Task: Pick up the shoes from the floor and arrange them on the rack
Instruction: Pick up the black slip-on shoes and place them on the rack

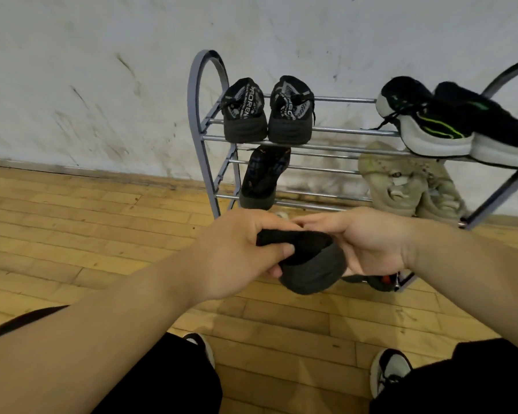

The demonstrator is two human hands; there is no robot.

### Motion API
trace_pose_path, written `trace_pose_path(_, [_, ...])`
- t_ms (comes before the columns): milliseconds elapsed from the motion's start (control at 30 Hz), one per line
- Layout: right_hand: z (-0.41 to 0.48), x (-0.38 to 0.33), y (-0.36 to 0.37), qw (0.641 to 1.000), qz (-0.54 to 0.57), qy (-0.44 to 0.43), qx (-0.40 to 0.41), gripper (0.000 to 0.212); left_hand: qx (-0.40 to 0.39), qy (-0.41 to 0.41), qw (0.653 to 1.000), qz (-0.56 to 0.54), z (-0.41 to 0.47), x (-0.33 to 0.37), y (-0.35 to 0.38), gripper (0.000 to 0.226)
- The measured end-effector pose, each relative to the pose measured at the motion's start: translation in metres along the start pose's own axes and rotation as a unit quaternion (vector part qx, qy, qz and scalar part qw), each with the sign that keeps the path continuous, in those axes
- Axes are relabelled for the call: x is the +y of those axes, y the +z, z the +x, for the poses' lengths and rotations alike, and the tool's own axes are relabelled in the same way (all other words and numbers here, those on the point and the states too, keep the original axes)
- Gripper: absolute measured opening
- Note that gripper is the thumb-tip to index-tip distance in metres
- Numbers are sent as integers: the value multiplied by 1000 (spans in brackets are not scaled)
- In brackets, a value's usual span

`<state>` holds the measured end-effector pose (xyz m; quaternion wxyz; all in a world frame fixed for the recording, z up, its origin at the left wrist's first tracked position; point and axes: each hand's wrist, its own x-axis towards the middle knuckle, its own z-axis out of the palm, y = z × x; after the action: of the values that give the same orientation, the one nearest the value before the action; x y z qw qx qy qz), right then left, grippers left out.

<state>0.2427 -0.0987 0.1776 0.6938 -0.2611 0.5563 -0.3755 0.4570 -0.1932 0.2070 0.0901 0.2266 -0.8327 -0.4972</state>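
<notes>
A dark grey shoe hangs in front of the metal rack, heel toward me, held at both sides. My left hand grips its left edge and my right hand grips its right edge. On the top shelf stand two black printed shoes at the left and two black, white and green sneakers at the right. The lower shelf carries one black shoe at the left and a pair of beige shoes at the right.
The rack stands against a scuffed white wall on a wooden plank floor. A dark item with an orange spot lies under my right hand by the rack's foot. My own feet in black and white sneakers are at the bottom.
</notes>
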Motion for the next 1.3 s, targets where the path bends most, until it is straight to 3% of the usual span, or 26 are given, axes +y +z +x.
trace_pose_path(67, [-15, 3, -10, 999, -29, -19, -27, 46, -19, 25, 999, -19, -3, 11, 1, 36])
trace_pose_path(200, [-34, 11, -28, 996, -54, -72, 10, 53, 8, 69, 997, 14, 1, 22, -1, 33])
trace_pose_path(400, [-37, 21, -48, 981, -37, -146, 119, 52, 108, 16, 987, 117, 25, 7, -2, 30])
trace_pose_path(667, [16, 12, -78, 945, 37, -172, 276, 60, 97, -58, 963, 243, 86, -39, -3, 68])
trace_pose_path(967, [83, -12, -94, 939, 26, -174, 295, 63, 67, -186, 941, 277, 148, -91, -10, 98])
trace_pose_path(1133, [110, -20, -100, 925, -40, -178, 332, 58, 67, -186, 946, 256, 169, -102, -11, 91])
trace_pose_path(1300, [125, -17, -97, 869, -206, -166, 418, 48, 81, -176, 949, 248, 174, -115, -15, 81])
